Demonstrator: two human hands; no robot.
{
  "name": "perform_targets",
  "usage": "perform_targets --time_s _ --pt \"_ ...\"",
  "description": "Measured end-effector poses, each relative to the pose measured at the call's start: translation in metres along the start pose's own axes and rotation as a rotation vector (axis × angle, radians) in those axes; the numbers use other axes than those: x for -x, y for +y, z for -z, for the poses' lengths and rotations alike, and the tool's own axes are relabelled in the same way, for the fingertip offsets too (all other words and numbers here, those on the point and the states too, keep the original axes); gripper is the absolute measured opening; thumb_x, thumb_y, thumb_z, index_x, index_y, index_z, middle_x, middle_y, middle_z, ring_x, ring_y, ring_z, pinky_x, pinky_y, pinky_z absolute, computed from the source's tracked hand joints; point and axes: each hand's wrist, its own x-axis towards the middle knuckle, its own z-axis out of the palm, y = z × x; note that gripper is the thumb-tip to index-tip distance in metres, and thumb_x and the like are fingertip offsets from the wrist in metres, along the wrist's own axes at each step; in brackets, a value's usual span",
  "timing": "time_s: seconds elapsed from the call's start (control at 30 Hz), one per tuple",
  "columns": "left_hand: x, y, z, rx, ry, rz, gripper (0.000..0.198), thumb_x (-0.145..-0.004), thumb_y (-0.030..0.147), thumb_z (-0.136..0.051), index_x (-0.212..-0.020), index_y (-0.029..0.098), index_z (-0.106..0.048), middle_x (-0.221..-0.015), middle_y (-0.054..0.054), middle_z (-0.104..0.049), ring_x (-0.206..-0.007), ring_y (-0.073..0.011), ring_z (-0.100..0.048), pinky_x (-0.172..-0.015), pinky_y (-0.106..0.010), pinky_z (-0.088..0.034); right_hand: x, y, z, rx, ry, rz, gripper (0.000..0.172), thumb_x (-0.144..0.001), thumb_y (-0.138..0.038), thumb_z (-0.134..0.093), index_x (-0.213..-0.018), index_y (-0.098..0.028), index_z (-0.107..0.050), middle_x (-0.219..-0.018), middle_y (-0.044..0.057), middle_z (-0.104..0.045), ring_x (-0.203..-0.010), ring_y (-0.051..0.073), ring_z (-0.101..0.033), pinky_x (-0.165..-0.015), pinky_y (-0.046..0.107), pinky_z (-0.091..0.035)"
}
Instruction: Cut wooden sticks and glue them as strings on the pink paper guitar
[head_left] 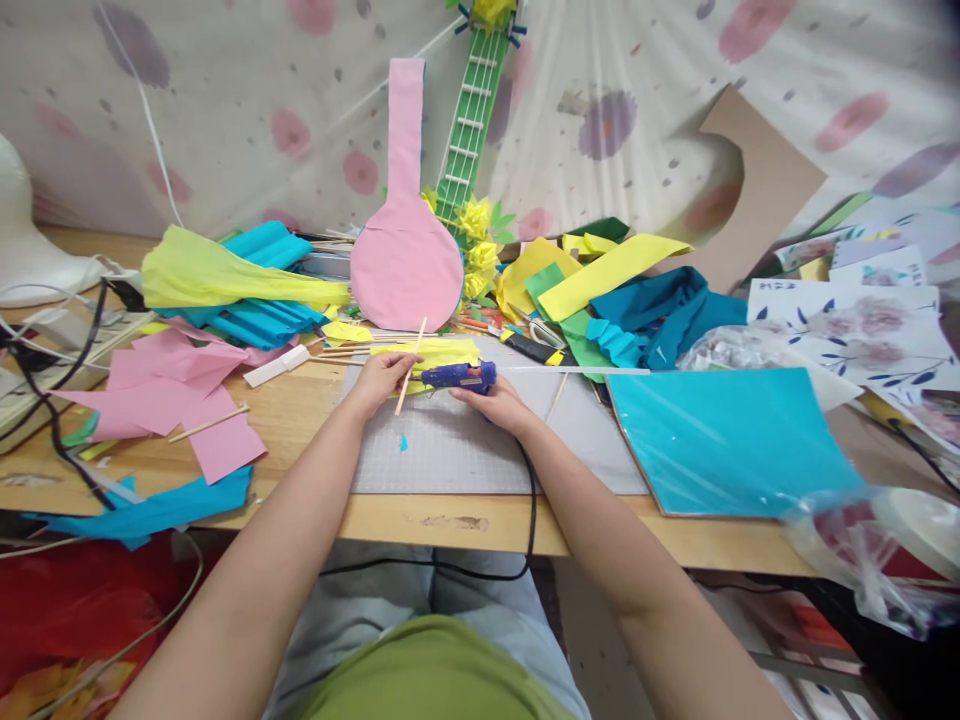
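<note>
Over the grey cutting mat (pixel 450 460), my left hand (pixel 381 382) pinches a thin wooden stick (pixel 409 370) that stands at a slant. My right hand (pixel 499 400) is wrapped round a blue glue gun (pixel 461 375), whose nozzle points left at the stick, near or against it; which one I cannot tell. A long white glue stick (pixel 574 370) runs out of the gun's back to the right. Yellow paper (pixel 450 352) lies just behind both hands. A small blue scrap (pixel 403 442) rests on the mat.
Behind stand a pink paper lute shape (pixel 407 260) and a green stringed neck (pixel 472 120). Pink paper (pixel 172 380) lies left, a blue sheet pack (pixel 735 440) right. A black-yellow cutter (pixel 531 347) sits behind the gun. The gun's black cord (pixel 533 500) hangs over the table edge.
</note>
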Motion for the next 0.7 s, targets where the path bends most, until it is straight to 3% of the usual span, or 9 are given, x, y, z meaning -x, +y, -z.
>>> perform_targets --time_s 0.3,0.7 --pt "0.0023 0.0016 -0.0008 -0.062 0.012 -0.022 0.041 -0.066 0.051 -0.057 -0.083 0.015 -0.067 -0.045 0.005 -0.043 -0.039 -0.006 -0.032 -0.04 -0.02 -0.021 -0.0001 -0.0017 -0.0007 0.009 0.025 -0.024 0.043 -0.07 -0.047 -0.058 -0.104 -0.022 -0.06 -0.11 0.003 -0.061 -0.103 0.019 -0.054 -0.095 0.034 -0.038" --pt "0.0015 0.0006 -0.0012 -0.079 0.016 -0.005 0.041 -0.068 0.051 -0.055 -0.081 0.015 -0.067 -0.046 0.003 -0.048 -0.038 -0.0066 -0.035 -0.039 -0.021 -0.024 -0.0008 -0.0022 -0.001 0.017 0.034 -0.029 0.042 -0.07 -0.047 -0.058 -0.103 -0.021 -0.061 -0.108 0.003 -0.062 -0.103 0.02 -0.055 -0.094 0.035 -0.039"
